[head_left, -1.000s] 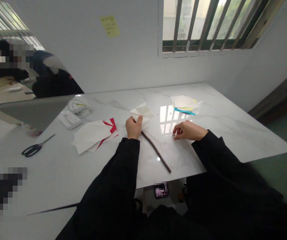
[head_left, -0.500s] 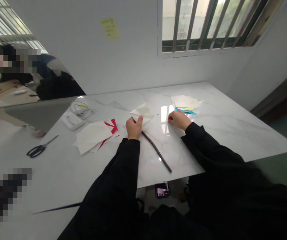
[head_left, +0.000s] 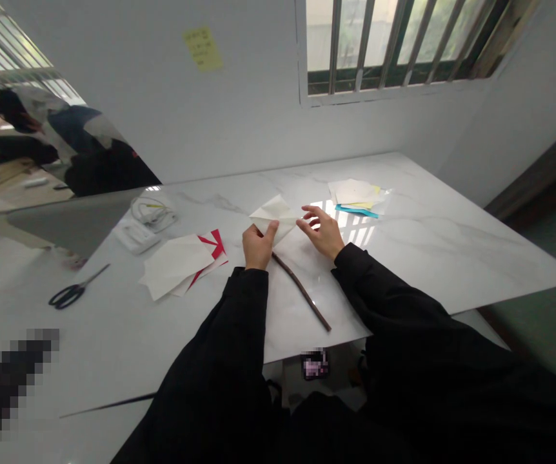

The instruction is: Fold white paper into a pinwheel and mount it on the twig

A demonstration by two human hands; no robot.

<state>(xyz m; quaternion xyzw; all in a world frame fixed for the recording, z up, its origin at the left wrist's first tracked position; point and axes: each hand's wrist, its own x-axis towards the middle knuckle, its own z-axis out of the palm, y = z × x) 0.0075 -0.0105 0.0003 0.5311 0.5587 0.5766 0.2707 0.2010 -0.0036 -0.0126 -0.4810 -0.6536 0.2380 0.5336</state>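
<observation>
Table: pale, marbled top, its far edge along the wall.
Left-side papers: white sheets with red parts, left of the left hand, their red parts at the right end.
Far-right papers: white, yellow and blue pieces beyond the right hand.
Folded cream paper: a diamond shape over the middle of the table, long axis left to right, one corner toward the right hand, another away from the person.
Left hand: closed, gripping the near left part of the folded cream paper, thumb on top.
Right hand: partly open, fingers spread and curved, tips at the paper's right corner; firm contact cannot be told.
Brown stick: slants from beside the left hand toward the near edge.
Scissors: black handles nearer the person, blades pointing away and right.
Yellow note: on the wall, its writing too small to read.
</observation>
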